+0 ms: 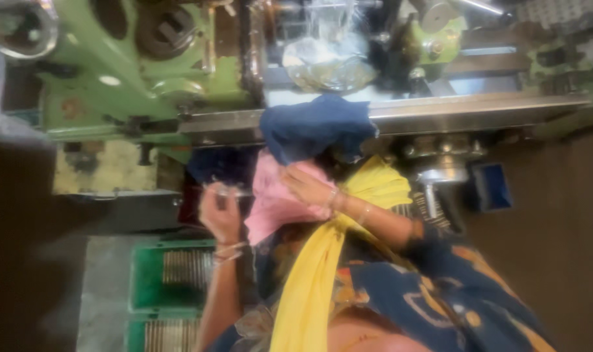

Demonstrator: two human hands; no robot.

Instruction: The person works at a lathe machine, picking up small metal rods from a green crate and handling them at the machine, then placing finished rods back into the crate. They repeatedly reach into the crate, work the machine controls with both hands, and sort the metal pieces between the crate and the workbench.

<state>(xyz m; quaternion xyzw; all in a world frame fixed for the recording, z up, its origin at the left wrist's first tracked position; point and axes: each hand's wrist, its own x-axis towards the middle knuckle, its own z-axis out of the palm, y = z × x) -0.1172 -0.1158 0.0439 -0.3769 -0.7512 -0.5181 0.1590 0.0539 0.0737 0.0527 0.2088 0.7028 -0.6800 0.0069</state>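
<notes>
The picture is blurred. My right hand (309, 187), with bangles at the wrist, grips a pink cloth (270, 205) held up in front of my chest. A dark blue cloth (313, 127) hangs just above it, draped over the machine's steel rail (479, 107). My left hand (220, 218), also with bangles, is raised beside the left edge of the pink cloth. Its fingers are closed around a small thin shiny piece (226, 191) that is too blurred to make out. A yellow scarf (322, 261) falls down over my blue patterned dress.
A green machine tool (146, 58) fills the top of the view, with a clear plastic bag (326, 62) on it. Green crates (169, 270) holding rows of metal parts stand at the lower left. A blue bin (491, 187) sits at the right on the dark floor.
</notes>
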